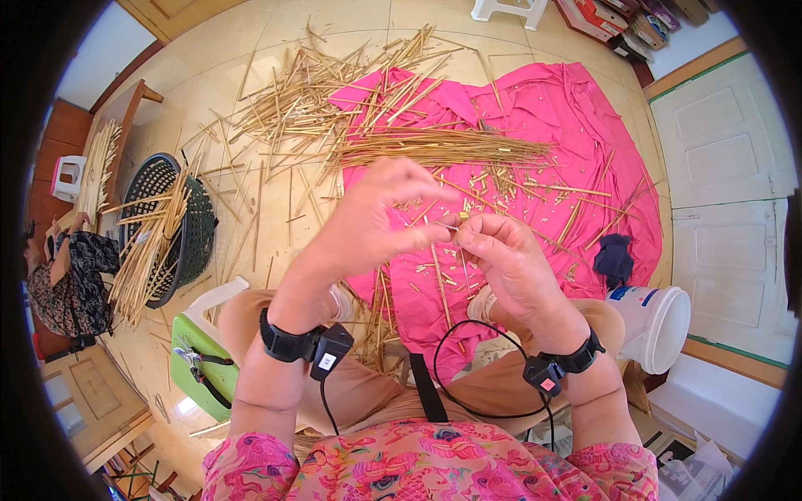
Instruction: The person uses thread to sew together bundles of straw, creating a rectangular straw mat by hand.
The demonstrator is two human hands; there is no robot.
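Note:
My left hand point(376, 217) is raised at the centre, fingers curved and apart, its thumb tip close beside my right fingers. My right hand point(505, 255) pinches a thin pale wire-like piece point(464, 263), with a small yellowish bit point(463, 215) by the fingertips; exactly what these are is too small to tell. Below both hands lies a crumpled pink cloth point(606, 150) scattered with short cut straw pieces point(501, 179). A bundle of long straw stalks point(443, 146) lies across the cloth, beyond my hands.
Loose stalks point(284, 100) spread over tiled floor. A dark plastic basket point(196, 263) of stalks and a green seat point(192, 376) are left, a white bucket point(656, 330) and dark cloth point(614, 259) right. Another person point(71, 284) at far left handles stalks beside a wooden bench point(132, 108).

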